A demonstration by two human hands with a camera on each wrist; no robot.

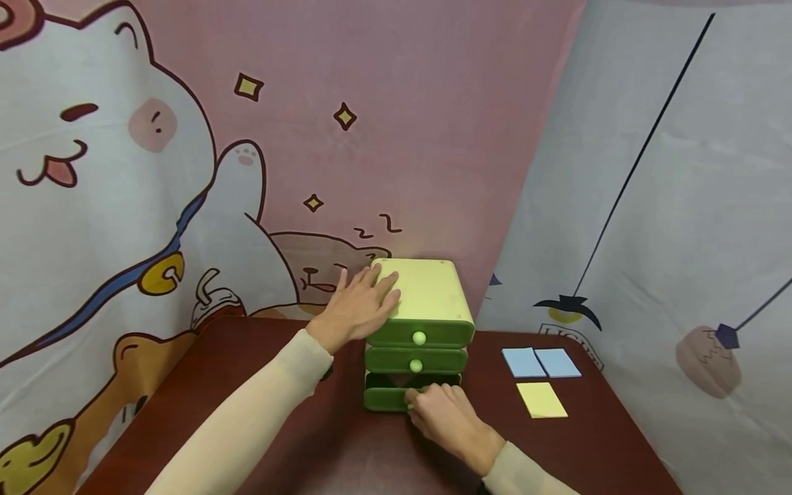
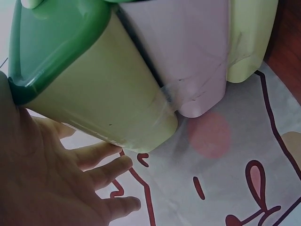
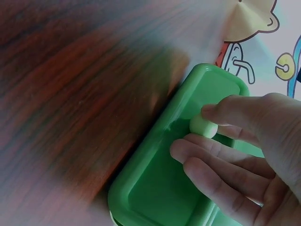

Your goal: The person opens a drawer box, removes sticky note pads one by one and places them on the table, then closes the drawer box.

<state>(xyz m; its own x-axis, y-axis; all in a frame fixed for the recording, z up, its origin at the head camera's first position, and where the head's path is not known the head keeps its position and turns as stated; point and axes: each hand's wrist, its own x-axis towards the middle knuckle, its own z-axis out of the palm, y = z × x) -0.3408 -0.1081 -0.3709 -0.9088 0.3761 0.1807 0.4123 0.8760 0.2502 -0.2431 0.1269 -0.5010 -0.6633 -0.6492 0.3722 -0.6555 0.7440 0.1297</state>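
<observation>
A small drawer cabinet (image 1: 430,292) with a pale yellow top and three green drawer fronts stands on the dark red table. My left hand (image 1: 359,306) rests on the top's left side, fingers straight and spread. In the left wrist view, that hand (image 2: 70,174) lies along the cabinet's pale yellow shell (image 2: 113,99). My right hand (image 1: 448,419) is at the bottom drawer (image 1: 383,399), which stands partly pulled out. The right wrist view shows thumb and fingers of that hand (image 3: 240,155) pinching the drawer's round pale green knob (image 3: 202,126).
On the table (image 1: 482,440) right of the cabinet lie two light blue sticky note pads (image 1: 522,362) and one yellow pad (image 1: 542,400). A cartoon-printed cloth (image 1: 402,137) hangs close behind the cabinet. The upper drawer (image 1: 445,335) and middle drawer (image 1: 442,360) are closed.
</observation>
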